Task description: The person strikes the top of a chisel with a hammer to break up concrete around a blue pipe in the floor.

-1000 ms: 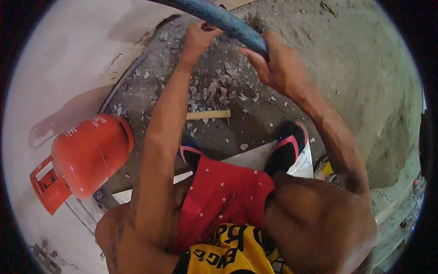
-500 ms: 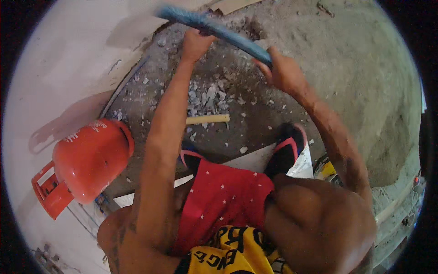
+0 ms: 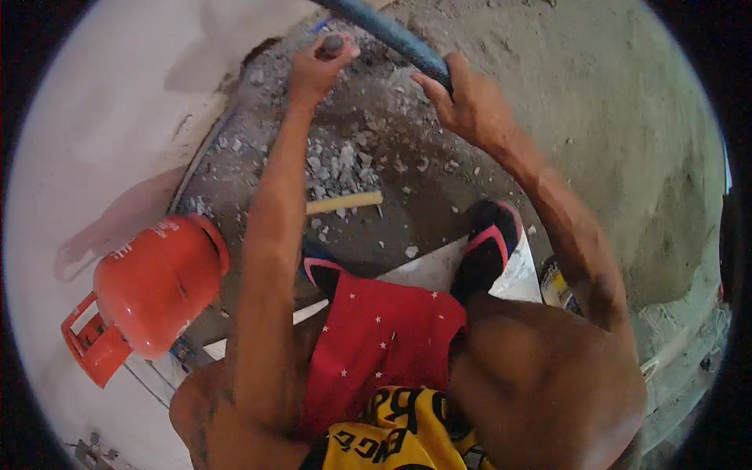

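My right hand point(image 3: 476, 103) is wrapped round the near end of a long blue-grey bar point(image 3: 385, 31), its thumb stretched along the side. The bar slants away to the upper left and its far end runs out of the picture. My left hand point(image 3: 312, 77) is closed round a chisel-like tool point(image 3: 333, 45); only its round grey end shows above the fist, and the rest is hidden. Beneath both hands lies broken rubble point(image 3: 345, 166) on dirty ground. The bar passes above the left hand without covering it.
A red gas cylinder point(image 3: 160, 286) lies tilted at the left by the white wall point(image 3: 102, 168). A short pale stick point(image 3: 345, 203) lies near my feet, with a white sheet point(image 3: 423, 270) underneath them. Right of my foot stands a round container point(image 3: 554, 283), partly hidden.
The bar has moved up and away from my left hand, uncovering the round end held there. My left hand has shifted slightly left; my right hand has risen a little.
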`<state>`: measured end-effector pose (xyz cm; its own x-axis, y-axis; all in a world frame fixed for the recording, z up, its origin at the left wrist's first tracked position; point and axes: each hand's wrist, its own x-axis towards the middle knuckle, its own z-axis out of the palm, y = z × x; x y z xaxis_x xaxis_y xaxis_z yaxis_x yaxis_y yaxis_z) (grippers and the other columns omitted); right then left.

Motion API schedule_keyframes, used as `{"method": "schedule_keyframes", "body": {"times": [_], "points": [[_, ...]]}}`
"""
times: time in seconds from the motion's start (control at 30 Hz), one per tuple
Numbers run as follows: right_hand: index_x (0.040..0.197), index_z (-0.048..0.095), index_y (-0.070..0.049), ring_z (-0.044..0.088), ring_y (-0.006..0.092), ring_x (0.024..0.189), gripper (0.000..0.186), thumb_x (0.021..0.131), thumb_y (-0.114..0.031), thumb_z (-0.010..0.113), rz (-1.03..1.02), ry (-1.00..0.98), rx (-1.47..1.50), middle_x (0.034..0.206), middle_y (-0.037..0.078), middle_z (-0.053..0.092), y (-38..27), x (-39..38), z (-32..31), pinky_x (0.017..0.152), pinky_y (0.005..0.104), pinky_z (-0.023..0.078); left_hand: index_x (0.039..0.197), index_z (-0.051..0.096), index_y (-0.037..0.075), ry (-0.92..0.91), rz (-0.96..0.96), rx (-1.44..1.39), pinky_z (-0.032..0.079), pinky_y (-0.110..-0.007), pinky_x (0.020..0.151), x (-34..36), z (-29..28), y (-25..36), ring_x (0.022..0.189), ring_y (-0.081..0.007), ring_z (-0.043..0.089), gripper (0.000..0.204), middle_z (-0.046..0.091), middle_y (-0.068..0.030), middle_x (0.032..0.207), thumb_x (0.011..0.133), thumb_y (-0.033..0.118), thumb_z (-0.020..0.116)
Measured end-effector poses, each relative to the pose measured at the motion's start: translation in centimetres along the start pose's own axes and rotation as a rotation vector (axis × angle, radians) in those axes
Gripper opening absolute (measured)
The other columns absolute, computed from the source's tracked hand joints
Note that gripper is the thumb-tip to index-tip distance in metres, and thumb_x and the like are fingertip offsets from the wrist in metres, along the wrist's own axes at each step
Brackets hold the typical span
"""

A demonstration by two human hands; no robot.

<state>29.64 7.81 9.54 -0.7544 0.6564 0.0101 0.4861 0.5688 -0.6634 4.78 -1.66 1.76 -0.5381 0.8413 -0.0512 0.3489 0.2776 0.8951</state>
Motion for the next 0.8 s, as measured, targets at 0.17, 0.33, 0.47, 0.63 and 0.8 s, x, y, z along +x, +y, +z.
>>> {"method": "schedule_keyframes", "body": {"times": [0.17,0.33,0.47,0.63,0.8], "points": [[0.094,0.051,-0.002,0.060,0.0468,0.062,0.040,0.094,-0.041,0.060,-0.107,0.001,-0.047,0.068,0.025,0.061,5.4,0.3,2.8,0.053,0.0530,0.044,0.103,0.073,0.006,-0.046,0.003,0.249,0.052,-0.029,0.072,2.1,0.5,-0.6,0.077,-0.0092,0.065,0.025,0.072,-0.0045,0.082,0.083,0.021,0.076],[0.091,0.050,0.000,0.061,0.0468,0.066,0.045,0.092,-0.044,0.060,0.094,-0.024,-0.056,0.071,0.026,0.061,7.8,-1.3,1.5,0.058,0.0544,0.046,0.108,0.068,0.003,0.131,0.133,0.139,0.053,-0.031,0.068,0.8,1.0,0.6,0.074,-0.0135,0.066,0.033,0.072,-0.0063,0.083,0.080,0.019,0.078],[0.089,0.051,0.001,0.061,0.0477,0.066,0.047,0.094,-0.045,0.058,0.283,0.035,-0.055,0.069,0.027,0.060,8.7,-6.6,-0.4,0.057,0.0531,0.044,0.114,0.063,0.005,0.508,0.375,0.109,0.053,-0.036,0.073,0.3,4.3,2.9,0.077,-0.0163,0.066,0.039,0.069,-0.0064,0.083,0.082,0.023,0.077],[0.092,0.052,0.002,0.062,0.0490,0.066,0.047,0.094,-0.045,0.058,0.576,-0.042,0.069,0.068,0.028,0.061,8.3,-11.0,-0.6,0.058,0.0523,0.046,0.109,0.061,0.002,0.581,0.438,0.382,0.053,-0.037,0.062,2.9,5.2,3.8,0.064,-0.0222,0.067,0.028,0.067,-0.0083,0.073,0.090,0.021,0.067],[0.096,0.053,0.000,0.062,0.0508,0.069,0.044,0.095,-0.044,0.058,0.664,-0.096,0.006,0.069,0.031,0.061,7.4,-12.6,-1.5,0.058,0.0528,0.046,0.104,0.064,0.002,0.441,0.315,0.350,0.048,-0.031,0.049,4.0,4.7,5.7,0.047,-0.0175,0.061,0.020,0.065,-0.0081,0.066,0.095,0.020,0.059]]}}
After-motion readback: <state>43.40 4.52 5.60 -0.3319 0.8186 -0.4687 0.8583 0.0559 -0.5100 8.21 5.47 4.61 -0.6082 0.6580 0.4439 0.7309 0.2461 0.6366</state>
